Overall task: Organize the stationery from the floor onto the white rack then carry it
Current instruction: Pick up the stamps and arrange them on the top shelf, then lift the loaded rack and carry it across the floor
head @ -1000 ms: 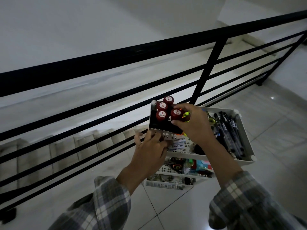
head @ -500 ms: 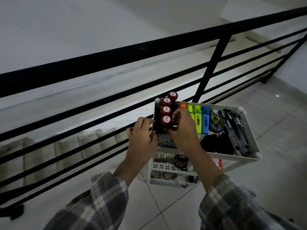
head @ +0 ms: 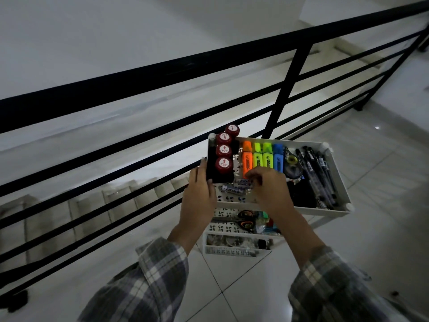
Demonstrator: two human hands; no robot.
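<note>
The white rack (head: 325,211) stands on the tiled floor with three tiers. At the left end of its top tray sits a black stamp set (head: 224,163) with red round caps. My left hand (head: 199,196) grips that set's lower left corner. My right hand (head: 271,191) hovers over the tray's front with its fingers curled onto small labelled packs (head: 233,189); whether it holds one is hidden. Also in the tray are orange, green and blue highlighters (head: 257,156), a correction tape (head: 291,163) and black pens (head: 318,173). Scissors (head: 246,219) lie on the middle tier.
A black metal railing (head: 285,94) runs right behind the rack, with stairs (head: 130,194) going down beyond it. The lowest tier (head: 232,251) holds small mixed items. White floor tiles (head: 383,182) stretch to the right and towards me.
The black stamp set went from tilted in both hands to resting at the tray's left end. My right hand let go of it and moved to the small packs.
</note>
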